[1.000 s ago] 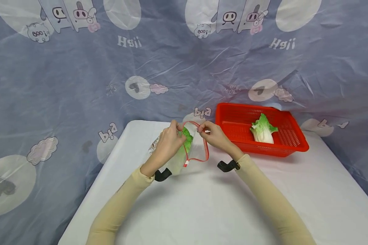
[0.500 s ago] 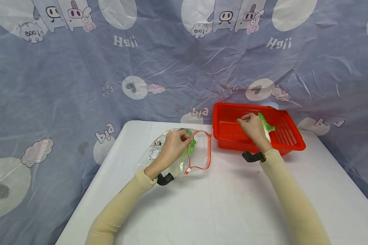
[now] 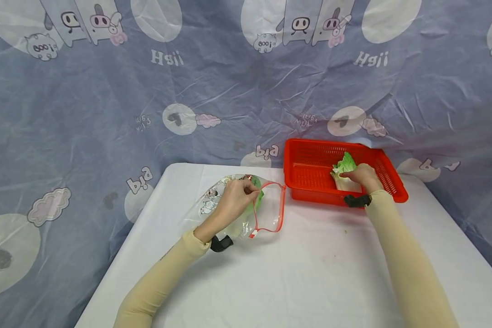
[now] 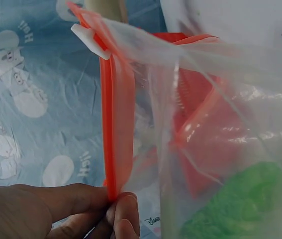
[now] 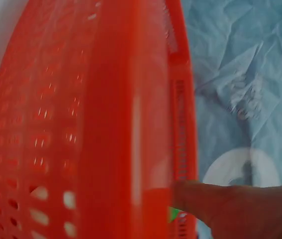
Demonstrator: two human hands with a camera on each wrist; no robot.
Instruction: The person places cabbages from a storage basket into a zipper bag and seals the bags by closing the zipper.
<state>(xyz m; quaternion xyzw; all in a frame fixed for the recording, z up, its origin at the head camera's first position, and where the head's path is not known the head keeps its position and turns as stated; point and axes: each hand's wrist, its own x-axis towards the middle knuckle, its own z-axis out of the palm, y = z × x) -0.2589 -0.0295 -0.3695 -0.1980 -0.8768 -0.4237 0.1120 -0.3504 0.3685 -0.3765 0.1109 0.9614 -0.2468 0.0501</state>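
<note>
A clear zip bag (image 3: 213, 216) with a red zip edge and cartoon print lies at the left of the white table, its mouth facing right. Green leafy vegetable (image 4: 240, 199) shows through its film. My left hand (image 3: 235, 198) pinches the upper part of the red zip edge (image 4: 118, 119) between thumb and fingers. A white slider (image 4: 90, 41) sits at the zip's end. My right hand (image 3: 365, 175) reaches over the front rim of the red basket (image 3: 311, 194), beside a napa cabbage (image 3: 345, 172). Its thumb is straight and overlaps the cabbage in the head view; the other fingers are hidden.
The basket stands at the back right of the table (image 3: 287, 278), close to the patterned cloth backdrop (image 3: 238, 91). Its perforated wall fills much of the right wrist view. Small crumbs lie on the table in front of it.
My right hand has let go of the bag's zip edge and moved right to the cabbage in the basket. The bag's mouth has sunk lower; my left hand keeps its pinch.
</note>
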